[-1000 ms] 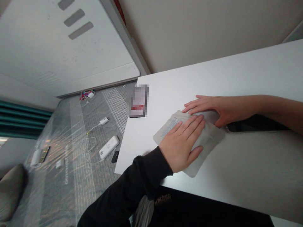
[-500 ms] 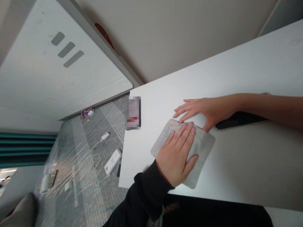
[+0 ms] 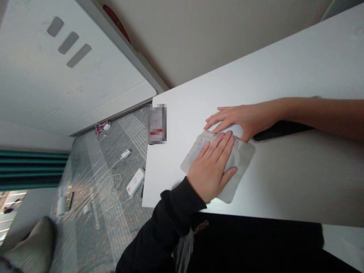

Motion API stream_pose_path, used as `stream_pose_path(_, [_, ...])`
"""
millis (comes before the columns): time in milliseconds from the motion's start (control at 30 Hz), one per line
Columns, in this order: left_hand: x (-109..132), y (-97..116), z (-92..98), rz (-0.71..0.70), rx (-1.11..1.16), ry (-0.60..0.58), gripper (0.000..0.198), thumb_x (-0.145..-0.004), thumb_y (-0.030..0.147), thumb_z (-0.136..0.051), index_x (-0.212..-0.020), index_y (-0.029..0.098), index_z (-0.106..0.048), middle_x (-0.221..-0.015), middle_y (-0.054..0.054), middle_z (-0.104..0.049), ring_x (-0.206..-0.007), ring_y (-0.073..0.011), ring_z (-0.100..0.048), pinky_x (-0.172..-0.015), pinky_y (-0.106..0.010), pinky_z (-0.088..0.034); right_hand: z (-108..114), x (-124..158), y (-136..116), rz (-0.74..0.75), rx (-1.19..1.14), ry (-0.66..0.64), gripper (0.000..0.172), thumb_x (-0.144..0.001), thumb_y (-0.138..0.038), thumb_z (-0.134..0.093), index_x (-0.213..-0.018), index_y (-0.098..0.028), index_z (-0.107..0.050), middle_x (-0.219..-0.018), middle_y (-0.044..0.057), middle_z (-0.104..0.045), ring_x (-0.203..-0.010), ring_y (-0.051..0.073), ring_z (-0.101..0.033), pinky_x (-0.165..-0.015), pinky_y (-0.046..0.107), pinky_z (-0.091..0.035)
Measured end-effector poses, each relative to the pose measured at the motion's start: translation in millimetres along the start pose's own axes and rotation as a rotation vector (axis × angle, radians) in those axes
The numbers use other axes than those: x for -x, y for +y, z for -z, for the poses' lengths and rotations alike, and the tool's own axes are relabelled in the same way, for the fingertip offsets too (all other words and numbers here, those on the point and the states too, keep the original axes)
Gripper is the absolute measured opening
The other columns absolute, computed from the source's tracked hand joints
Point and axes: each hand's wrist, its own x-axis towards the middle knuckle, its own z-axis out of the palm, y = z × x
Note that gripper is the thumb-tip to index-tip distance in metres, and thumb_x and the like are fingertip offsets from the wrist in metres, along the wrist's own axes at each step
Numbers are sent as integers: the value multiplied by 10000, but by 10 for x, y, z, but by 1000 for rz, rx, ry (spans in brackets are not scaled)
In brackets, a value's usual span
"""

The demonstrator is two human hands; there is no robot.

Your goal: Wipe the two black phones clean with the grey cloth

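Observation:
A thin light-grey cloth (image 3: 242, 159) with small blue printing near its left side lies on the white table (image 3: 284, 178). My left hand (image 3: 212, 168), in a black sleeve, rests flat on the cloth with its fingers stretched out. My right hand (image 3: 237, 118) reaches in from the right with its fingers spread. Its index fingertip and thumb touch the cloth's far edge, where the fabric puckers slightly. Under my bare right forearm lies a flat black device (image 3: 281, 130), partly covered; it looks like a phone.
A pixelated rectangular item (image 3: 157, 124) sits at the table's left edge. Beyond that edge, a grey striped surface (image 3: 113, 212) under clear film holds a white oblong device (image 3: 135, 182) and a white cable plug (image 3: 125, 153). A white panel (image 3: 85, 79) with slots stands at upper left.
The view has tilted, so the table and hands appear higher in the picture. Both hands keep nearly the same places on the cloth.

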Motion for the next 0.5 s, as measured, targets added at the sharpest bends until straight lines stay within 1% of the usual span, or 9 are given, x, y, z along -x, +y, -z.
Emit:
stream_pose_path(33, [-46,-22,1,-4,13,0,727,-1152,499,-346,-1731,88,-189,-1823,-112,-224,-1701,-249,-184,-1364,-448,-179,-9,-3,8,7,6,5,677,-792,-294,-806,-1458,-304,-685,-1667,89,-548,-1592,361,-425,-1343,631,-101])
stream_pose_path(67, [-28,-28,-3,-2,18,-7,722,-1152,482,-353,-1731,86,-183,-1824,-114,-219,-1704,-248,-175,-1366,-452,-183,-17,-7,8,10,10,7,675,-791,-300,-804,-1456,-297,-687,-1668,88,-547,-1590,356,-429,-1345,619,-103])
stream_pose_path(100, [52,-16,-8,5,14,-15,718,-1151,465,-359,-1732,85,-175,-1825,-117,-213,-1706,-248,-165,-1365,-452,-188,-24,-13,1,8,12,11,677,-798,-340,-818,-1460,-288,-685,-1669,95,-543,-1589,356,-430,-1345,613,-107])
stream_pose_path(200, [544,78,-19,49,-43,-48,713,-1151,424,-353,-1744,106,-120,-1823,-125,-212,-1705,-253,-174,-1346,-440,-219,-30,-39,-47,-13,1,20,750,-789,-517,-877,-1470,-274,-681,-1666,121,-542,-1592,368,-424,-1344,610,-109])
stream_pose_path(267, [867,141,-10,78,-85,-46,699,-1155,399,-319,-1755,131,-79,-1814,-120,-249,-1699,-247,-197,-1335,-423,-222,-27,-54,-74,-25,-8,28,768,-766,-557,-901,-1455,-286,-694,-1655,114,-554,-1586,367,-434,-1346,606,-104])
stream_pose_path(300, [959,162,-2,80,-101,-54,703,-1158,408,-316,-1755,130,-70,-1811,-121,-253,-1700,-244,-195,-1333,-411,-215,-26,-58,-80,-27,-12,31,769,-756,-555,-911,-1446,-290,-701,-1650,110,-558,-1581,366,-441,-1347,604,-103])
stream_pose_path(333, [986,174,6,75,-107,-64,711,-1161,430,-317,-1755,128,-68,-1811,-120,-252,-1701,-240,-190,-1333,-404,-207,-26,-60,-79,-27,-14,32,763,-753,-550,-915,-1440,-292,-706,-1647,107,-561,-1577,365,-447,-1348,602,-101])
stream_pose_path(400, [847,158,16,46,-85,-84,737,-1162,495,-324,-1751,120,-89,-1815,-118,-232,-1704,-237,-173,-1336,-403,-204,-29,-60,-60,-24,-14,33,762,-756,-548,-913,-1443,-294,-704,-1643,108,-564,-1577,366,-446,-1347,609,-95])
stream_pose_path(500, [386,42,23,1,-6,-76,754,-1153,563,-322,-1742,123,-153,-1820,-113,-216,-1706,-241,-165,-1345,-439,-220,-33,-57,-28,-19,-3,24,749,-773,-484,-896,-1465,-289,-686,-1649,120,-557,-1591,364,-426,-1343,625,-100])
